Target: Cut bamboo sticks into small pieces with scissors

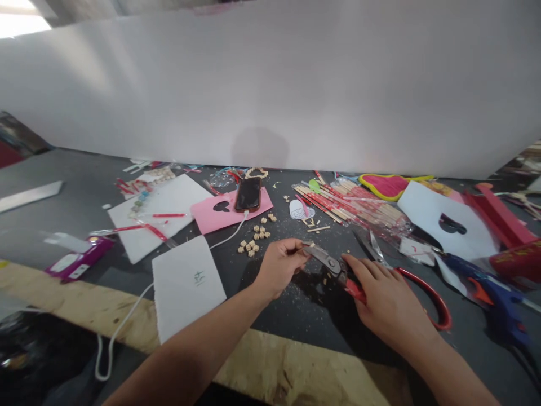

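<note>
My right hand (386, 301) is wrapped round the red handles of a pair of pliers (332, 264), whose metal jaws point left and away from me. At the jaw tips my left hand (282, 265) is closed in a pinch. A small pale wooden stick piece (312, 245) shows there between the fingers and the jaws; most of it is hidden. Beyond the left hand lie several small clusters of wooden pieces (249, 247). Short cut sticks (318, 229) and crumbs are scattered on the dark table (279, 316) around the pliers.
Red-handled scissors (442, 304) and a blue glue gun (477, 279) lie at right. Behind are wrapped chopsticks (338, 203) and a phone (248, 194) on pink card (207, 217), its white cable (230, 239) running left. White sheets (186, 282) and a purple box (80, 260) are at left.
</note>
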Available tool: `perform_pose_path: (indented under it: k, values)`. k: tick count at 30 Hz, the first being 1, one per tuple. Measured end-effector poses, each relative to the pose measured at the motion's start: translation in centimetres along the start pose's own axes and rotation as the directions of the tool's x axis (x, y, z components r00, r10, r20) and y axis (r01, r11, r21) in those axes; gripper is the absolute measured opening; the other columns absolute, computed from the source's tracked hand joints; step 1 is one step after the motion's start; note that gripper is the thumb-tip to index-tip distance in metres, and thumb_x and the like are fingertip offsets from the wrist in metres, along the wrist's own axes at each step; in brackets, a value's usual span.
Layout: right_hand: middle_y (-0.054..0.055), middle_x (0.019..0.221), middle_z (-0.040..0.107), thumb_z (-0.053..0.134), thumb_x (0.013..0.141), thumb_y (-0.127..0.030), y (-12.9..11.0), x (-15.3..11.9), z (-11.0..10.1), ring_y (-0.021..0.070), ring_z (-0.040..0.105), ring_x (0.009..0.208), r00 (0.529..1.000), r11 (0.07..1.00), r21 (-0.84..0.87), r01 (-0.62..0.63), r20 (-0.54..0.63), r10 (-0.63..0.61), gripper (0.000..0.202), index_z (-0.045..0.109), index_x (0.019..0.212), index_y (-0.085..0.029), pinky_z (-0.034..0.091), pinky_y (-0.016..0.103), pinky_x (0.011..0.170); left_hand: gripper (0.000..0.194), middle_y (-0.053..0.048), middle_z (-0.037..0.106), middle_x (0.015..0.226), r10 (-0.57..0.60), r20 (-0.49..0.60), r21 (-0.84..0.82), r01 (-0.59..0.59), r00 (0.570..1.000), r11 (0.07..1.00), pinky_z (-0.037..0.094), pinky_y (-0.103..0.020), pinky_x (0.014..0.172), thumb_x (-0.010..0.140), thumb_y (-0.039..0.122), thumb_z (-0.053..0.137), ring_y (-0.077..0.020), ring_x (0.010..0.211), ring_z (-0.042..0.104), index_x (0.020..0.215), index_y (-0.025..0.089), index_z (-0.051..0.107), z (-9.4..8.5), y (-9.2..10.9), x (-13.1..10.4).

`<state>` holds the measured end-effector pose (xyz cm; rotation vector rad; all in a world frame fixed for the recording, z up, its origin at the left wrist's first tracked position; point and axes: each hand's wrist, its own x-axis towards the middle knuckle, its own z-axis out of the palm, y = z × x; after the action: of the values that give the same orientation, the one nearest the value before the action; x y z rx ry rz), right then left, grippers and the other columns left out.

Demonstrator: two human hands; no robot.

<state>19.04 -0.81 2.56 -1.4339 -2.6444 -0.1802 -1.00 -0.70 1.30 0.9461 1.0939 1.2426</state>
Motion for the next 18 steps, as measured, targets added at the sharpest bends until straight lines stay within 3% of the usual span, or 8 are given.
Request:
perform_pose_path:
  k: [18]
  values:
    - [0.008,0.1,0.06,0.044,0.065,-0.012,-0.43,-0.38,-0.02,0.0192,0.057,0.088,0.998,0.997,0.079,0.013,-0.057,-0.009,0.051,0.047,0.116,-0.017,0.046,0.032,0.077,0.029,0.002,0.049,0.052,-0.025,0.005,-0.039,0.025,1.0,0.999,0.019,-0.019,0.04,0.066,0.039,0.063,-0.0031,0.04,0.031,0.067,0.011,0.058,0.12,-0.02,-0.15]
